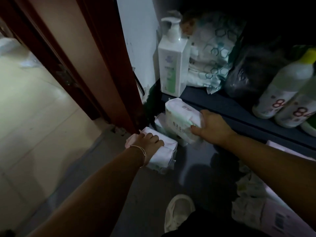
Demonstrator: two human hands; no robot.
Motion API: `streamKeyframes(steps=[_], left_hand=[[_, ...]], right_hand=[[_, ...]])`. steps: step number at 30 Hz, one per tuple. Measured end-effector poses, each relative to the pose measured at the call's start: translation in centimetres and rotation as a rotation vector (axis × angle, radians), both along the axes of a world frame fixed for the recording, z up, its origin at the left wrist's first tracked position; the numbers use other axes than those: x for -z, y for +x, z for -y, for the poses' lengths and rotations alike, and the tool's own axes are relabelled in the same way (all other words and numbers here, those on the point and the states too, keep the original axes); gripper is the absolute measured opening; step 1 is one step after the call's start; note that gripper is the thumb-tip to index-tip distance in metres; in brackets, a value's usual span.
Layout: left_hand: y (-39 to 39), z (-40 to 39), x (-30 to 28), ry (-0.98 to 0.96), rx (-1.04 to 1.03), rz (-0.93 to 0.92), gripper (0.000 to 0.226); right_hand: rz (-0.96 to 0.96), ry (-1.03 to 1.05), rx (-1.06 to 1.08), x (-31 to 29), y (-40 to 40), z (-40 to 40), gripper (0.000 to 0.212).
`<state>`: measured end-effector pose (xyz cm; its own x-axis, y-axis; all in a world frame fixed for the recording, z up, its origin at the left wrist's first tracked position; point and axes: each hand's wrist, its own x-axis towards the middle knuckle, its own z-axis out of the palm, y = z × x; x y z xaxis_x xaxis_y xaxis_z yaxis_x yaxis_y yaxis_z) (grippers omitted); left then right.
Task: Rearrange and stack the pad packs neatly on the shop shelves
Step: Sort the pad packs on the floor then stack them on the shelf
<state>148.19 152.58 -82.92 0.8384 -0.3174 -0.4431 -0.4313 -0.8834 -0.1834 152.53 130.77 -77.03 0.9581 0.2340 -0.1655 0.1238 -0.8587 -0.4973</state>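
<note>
Left hand fingers curl over a white soft plastic pad pack on the grey floor; right hand fingers grip a second white pad pack below the dark shelf.

Dark shelf carries a pump bottle, w/ a patterned pack just right of it. Black bag & two capped bottles sit farther right. Grey floor below the bottle holds white pad packs.

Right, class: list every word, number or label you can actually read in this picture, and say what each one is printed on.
"84": in red on each of the two white bottles on the shelf.
Chinese print on the pad pack held by the right hand: too blurred to read.
Green label on the pump bottle: too blurred.
Label on the box at lower right: unreadable.
</note>
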Motion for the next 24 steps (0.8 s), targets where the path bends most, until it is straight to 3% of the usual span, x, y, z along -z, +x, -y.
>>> streamKeyframes(steps=[5, 9, 13, 18, 24], left_hand=[[-0.8, 0.2, 2.5, 0.007, -0.150, 0.076, 0.053], [-0.5, 0.1, 3.1, -0.075, -0.304, -0.013, 0.055], [0.5, -0.4, 3.0, -0.137, -0.325, -0.093, 0.067], [1.6, -0.6, 2.1, -0.171, -0.321, -0.078, 0.062], [2.6, 0.2, 0.5, -0.223, -0.282, -0.013, 0.053]], right_hand=[[0.050, -0.005, -0.032, 2.3, 1.2, -0.6, 0.051], [0.075, -0.007, -0.054, 3.2, 1.7, -1.3, 0.049], [0.082, 0.036, -0.081, 3.5, 2.4, -2.7, 0.050], [-0.019, -0.076, -0.061, 4.4, 2.6, -4.1, 0.081], [-0.100, 0.038, 0.016, 3.7, 2.1, -3.5, 0.089]])
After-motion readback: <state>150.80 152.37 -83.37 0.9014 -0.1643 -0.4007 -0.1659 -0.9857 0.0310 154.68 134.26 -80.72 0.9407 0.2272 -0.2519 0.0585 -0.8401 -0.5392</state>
